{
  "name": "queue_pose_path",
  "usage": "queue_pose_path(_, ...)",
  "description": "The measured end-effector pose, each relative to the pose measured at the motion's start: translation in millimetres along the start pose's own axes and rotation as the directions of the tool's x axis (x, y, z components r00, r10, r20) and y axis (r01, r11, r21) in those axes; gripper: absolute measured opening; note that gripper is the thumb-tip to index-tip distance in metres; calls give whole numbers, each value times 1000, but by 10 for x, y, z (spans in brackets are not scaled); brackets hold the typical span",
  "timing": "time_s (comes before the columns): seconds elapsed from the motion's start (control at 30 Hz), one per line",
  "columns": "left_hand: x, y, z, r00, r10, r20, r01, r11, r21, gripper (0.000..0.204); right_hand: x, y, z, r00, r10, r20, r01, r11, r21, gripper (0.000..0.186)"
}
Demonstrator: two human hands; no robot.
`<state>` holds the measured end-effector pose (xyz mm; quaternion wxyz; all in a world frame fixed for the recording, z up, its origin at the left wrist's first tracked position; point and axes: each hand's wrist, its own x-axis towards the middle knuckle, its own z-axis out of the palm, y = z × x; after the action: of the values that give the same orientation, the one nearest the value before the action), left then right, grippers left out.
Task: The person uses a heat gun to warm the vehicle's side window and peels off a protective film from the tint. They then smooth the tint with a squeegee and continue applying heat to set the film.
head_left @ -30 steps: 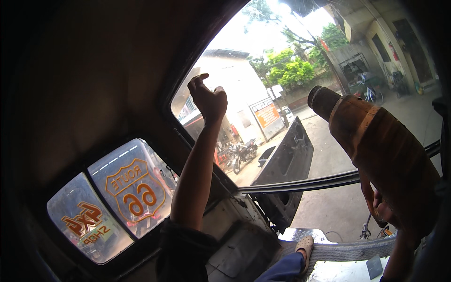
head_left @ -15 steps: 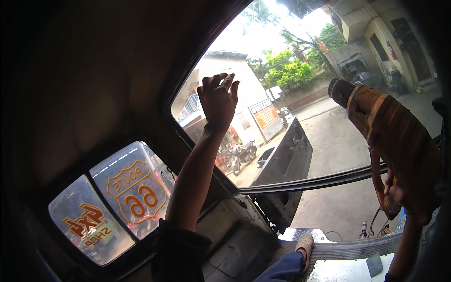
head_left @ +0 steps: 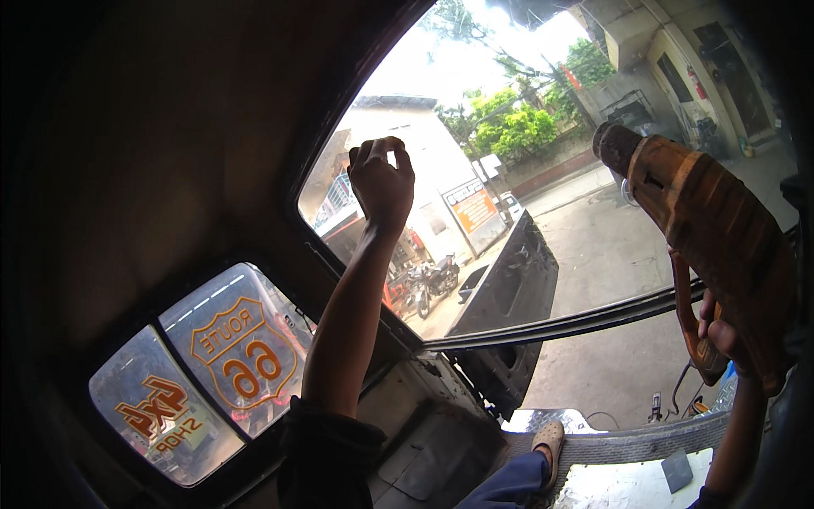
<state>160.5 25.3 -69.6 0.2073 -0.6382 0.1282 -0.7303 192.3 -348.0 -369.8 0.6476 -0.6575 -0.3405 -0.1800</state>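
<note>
Here, my right hand (head_left: 721, 333) clasps the orange-brown tool (head_left: 712, 204), seemingly steadying it; left hand (head_left: 383, 182) curls, contents unclear; moving likely demands balance.

A dark motorcycle (head_left: 437, 282) stands outside, left of an orange-and-white sign (head_left: 472, 209) on my remote feed; green foliage (head_left: 517, 127) rises above a wall (head_left: 547, 172), and a red fire extinguisher (head_left: 697, 83) hangs beside a dark doorway (head_left: 734, 81) at upper right.

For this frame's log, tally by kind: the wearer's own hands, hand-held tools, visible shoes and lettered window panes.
Left hand and right hand: 2
Orange-brown hand-held tool: 1
Beige clog: 1
Lettered left pane and right pane: 2
Total: 6
</note>
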Motion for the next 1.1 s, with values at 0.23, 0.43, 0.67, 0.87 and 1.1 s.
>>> queue_pose_path(0.23, -99, -151, -22, 949, -312, 45, 315, 933, -173, 8, -36, -14, 9, 1000, 2, -31, -2, 1000, -7, 51)
queue_pose_path(0.43, -98, -254, 97, 906, -417, 77, 390, 747, -538, 10, -24, -24, -10, 1000, -8, -7, 8, 1000, -6, 52)
queue_pose_path(0.67, -118, -245, 78, 880, -441, 175, 414, 532, -739, 3, -29, -4, 25, 997, -69, -18, 70, 994, 82, 54)
queue_pose_path(0.87, -56, -391, -37, 973, -210, 95, 228, 812, -537, 14, -33, 83, -39, 1000, -27, 13, 26, 998, 57, 55)
queue_pose_path(1.1, 319, -607, -309, 943, 329, 60, -323, 943, -83, 38, 11, 197, -17, 998, -65, -24, 67, 994, 84, 54)
